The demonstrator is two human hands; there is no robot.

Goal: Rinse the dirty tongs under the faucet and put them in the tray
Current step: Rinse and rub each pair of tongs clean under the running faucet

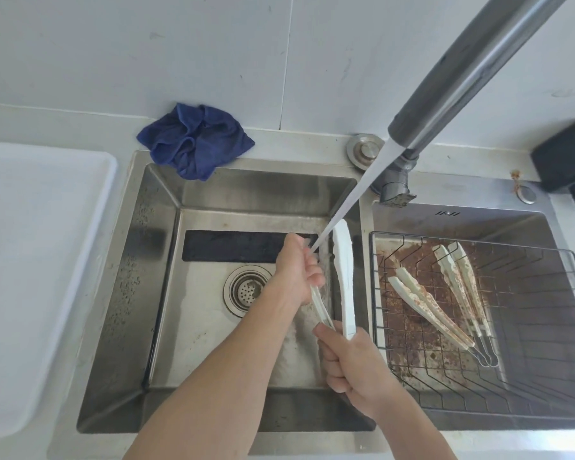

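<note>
Right grip (352, 363) is clamped on the hinge end of white tongs (344, 277); left grip (296, 273) is closed around one arm under the faucet (462, 84) stream. Two dirty pairs (445, 293) lie in the wire basket (545, 327).

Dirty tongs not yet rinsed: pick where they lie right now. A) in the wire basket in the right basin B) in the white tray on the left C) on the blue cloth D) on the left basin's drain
A: two stained pairs of tongs lie in the wire basket in the right basin, while the white tray holds none.
</note>
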